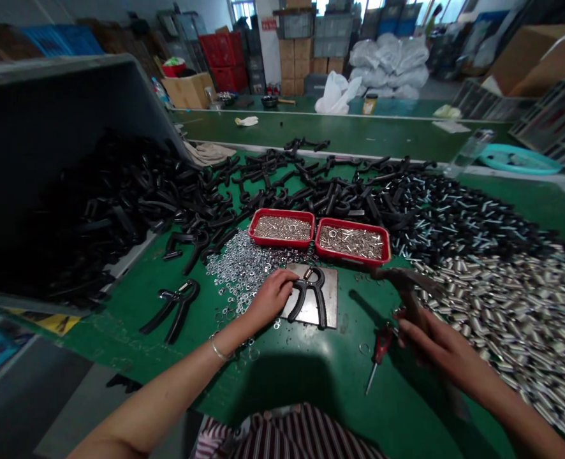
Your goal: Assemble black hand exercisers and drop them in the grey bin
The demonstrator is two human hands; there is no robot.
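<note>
Hovering beyond the plate's edge [333, 299], right hand [438, 339] grips a hammer [411, 305].

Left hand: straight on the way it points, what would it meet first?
The black two-handled tool on the metal plate; the left hand seems to be touching its left side, though depth is hard to judge.

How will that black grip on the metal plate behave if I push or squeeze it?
The black grip would likely slide rather than roll, since it lies flat on the metal plate. Its legs probably resist squeezing, given the metal spring up top.
</note>
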